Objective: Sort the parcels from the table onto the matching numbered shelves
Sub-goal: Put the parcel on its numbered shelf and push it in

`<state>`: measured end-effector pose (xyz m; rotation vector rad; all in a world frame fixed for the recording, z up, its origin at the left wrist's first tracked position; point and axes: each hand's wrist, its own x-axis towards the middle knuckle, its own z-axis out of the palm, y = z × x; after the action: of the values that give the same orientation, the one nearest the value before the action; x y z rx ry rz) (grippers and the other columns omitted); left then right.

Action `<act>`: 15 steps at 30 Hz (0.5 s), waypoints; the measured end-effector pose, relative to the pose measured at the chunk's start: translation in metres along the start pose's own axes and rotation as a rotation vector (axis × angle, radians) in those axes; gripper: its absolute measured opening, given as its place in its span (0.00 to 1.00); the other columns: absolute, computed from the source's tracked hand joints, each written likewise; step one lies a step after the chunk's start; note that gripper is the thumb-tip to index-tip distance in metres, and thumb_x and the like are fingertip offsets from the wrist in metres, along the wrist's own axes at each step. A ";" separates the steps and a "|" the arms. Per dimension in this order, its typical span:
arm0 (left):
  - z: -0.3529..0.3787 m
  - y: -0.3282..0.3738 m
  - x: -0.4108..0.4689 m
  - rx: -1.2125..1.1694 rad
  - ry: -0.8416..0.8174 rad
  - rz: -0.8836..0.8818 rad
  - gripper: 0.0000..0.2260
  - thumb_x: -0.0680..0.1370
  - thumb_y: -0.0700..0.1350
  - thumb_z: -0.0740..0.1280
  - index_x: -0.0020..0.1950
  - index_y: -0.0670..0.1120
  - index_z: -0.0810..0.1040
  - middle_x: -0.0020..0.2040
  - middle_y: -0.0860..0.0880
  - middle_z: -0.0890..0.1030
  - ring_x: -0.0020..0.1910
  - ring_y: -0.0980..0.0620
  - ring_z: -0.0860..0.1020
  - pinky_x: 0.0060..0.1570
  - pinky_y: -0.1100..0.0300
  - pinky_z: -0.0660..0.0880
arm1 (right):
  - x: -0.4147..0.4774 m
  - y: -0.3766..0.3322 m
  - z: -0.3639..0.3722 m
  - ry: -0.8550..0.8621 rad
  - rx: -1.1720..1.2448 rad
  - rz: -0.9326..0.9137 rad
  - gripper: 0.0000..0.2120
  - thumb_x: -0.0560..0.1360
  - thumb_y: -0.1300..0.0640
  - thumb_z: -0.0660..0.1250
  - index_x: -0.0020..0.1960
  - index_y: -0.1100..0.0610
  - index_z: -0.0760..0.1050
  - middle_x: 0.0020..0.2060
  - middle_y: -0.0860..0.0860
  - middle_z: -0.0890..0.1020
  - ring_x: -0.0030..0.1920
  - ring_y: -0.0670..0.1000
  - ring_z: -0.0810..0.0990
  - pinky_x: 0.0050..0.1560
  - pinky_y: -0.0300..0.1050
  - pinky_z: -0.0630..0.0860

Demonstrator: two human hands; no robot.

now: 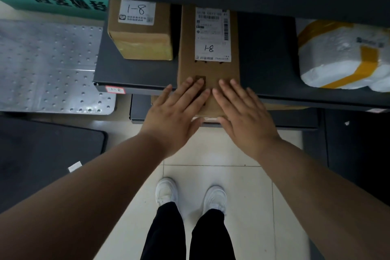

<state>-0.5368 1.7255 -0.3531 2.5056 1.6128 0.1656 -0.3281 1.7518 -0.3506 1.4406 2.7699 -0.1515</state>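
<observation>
Shelving step, judged close to done: seating the flat brown parcel (209,65) marked 1-8 on the dark shelf (135,74), with a red-edged tag (115,90) also reading 1-8. Lies flat on that shelf, just right of a smaller box (141,36) and well apart from a white bundle (341,57) on the right, overhanging the front edge at the near end. Runs lengthwise front to back, label end pointing into the shelf, handwritten number facing up. Pressing on the near end with left hand (177,110) and right hand (242,110) side by side, with straight fingers laid flat, gripping nothing. Next calls, probably, for an even push straight inward until clear of the edge, then lifting both palms away.
</observation>
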 end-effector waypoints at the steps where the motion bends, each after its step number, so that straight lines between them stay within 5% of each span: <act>1: 0.000 -0.002 0.005 -0.003 0.007 -0.008 0.24 0.81 0.53 0.53 0.75 0.45 0.64 0.75 0.43 0.65 0.75 0.44 0.62 0.69 0.40 0.64 | 0.006 0.003 0.000 -0.006 -0.006 0.010 0.27 0.79 0.47 0.52 0.76 0.56 0.56 0.75 0.55 0.63 0.75 0.56 0.60 0.73 0.57 0.59; 7: -0.006 -0.016 0.053 0.022 -0.030 -0.088 0.25 0.82 0.53 0.45 0.78 0.47 0.57 0.78 0.46 0.58 0.77 0.45 0.55 0.74 0.42 0.55 | 0.052 0.018 -0.010 -0.050 0.019 0.123 0.28 0.80 0.51 0.57 0.78 0.54 0.54 0.77 0.54 0.56 0.77 0.56 0.51 0.74 0.54 0.48; 11: -0.004 -0.027 0.084 0.082 -0.074 -0.154 0.27 0.80 0.54 0.42 0.79 0.51 0.44 0.80 0.50 0.45 0.78 0.49 0.43 0.76 0.47 0.44 | 0.078 0.029 -0.012 -0.099 -0.034 0.197 0.29 0.83 0.49 0.50 0.79 0.51 0.41 0.78 0.50 0.43 0.78 0.52 0.40 0.75 0.50 0.41; 15: -0.005 -0.036 0.094 0.091 -0.069 -0.144 0.27 0.80 0.53 0.43 0.79 0.51 0.44 0.80 0.49 0.45 0.78 0.48 0.43 0.76 0.49 0.43 | 0.091 0.033 -0.012 -0.100 -0.065 0.198 0.30 0.83 0.49 0.51 0.78 0.50 0.39 0.78 0.49 0.42 0.77 0.52 0.38 0.75 0.51 0.42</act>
<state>-0.5305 1.8260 -0.3544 2.4184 1.8018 -0.0121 -0.3529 1.8462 -0.3467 1.6310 2.5123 -0.1254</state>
